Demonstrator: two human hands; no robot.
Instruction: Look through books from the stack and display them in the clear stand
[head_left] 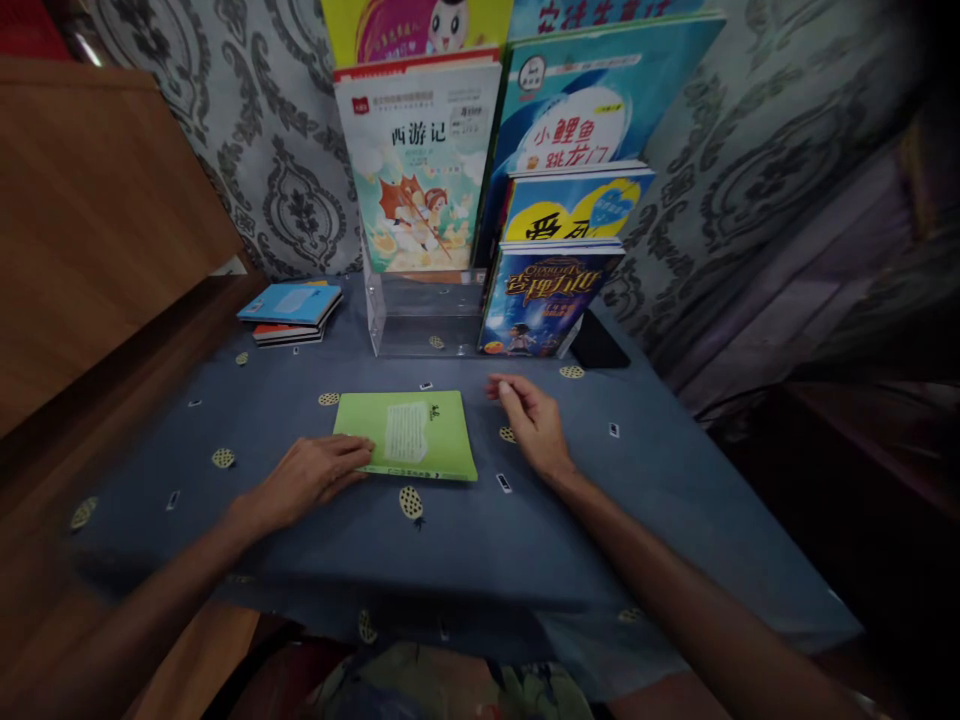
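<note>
A green book (pixel 439 430) lies flat on the cloth-covered table, with a pale text panel and its spine facing me. At its near left corner, my left hand (pixel 319 470) grips the edge, fingers on top; the thumb is partly hidden. My right hand (pixel 532 425) is off the book's right side, loosely curled with thumb and fingers apart, holding nothing. Behind them stands a clear tiered book rack (pixel 427 335). A dark blue book (pixel 544 300) fills the right of its lowest tier, and a white illustrated book (pixel 431 180) stands higher on the left.
A small stack of books with a blue one (pixel 291 303) on top lies at the back left. More upright books, including a teal one (pixel 600 95), fill the rack's upper tiers. A flat black object (pixel 600 342) lies right of the rack. A wooden panel (pixel 97 200) borders the left.
</note>
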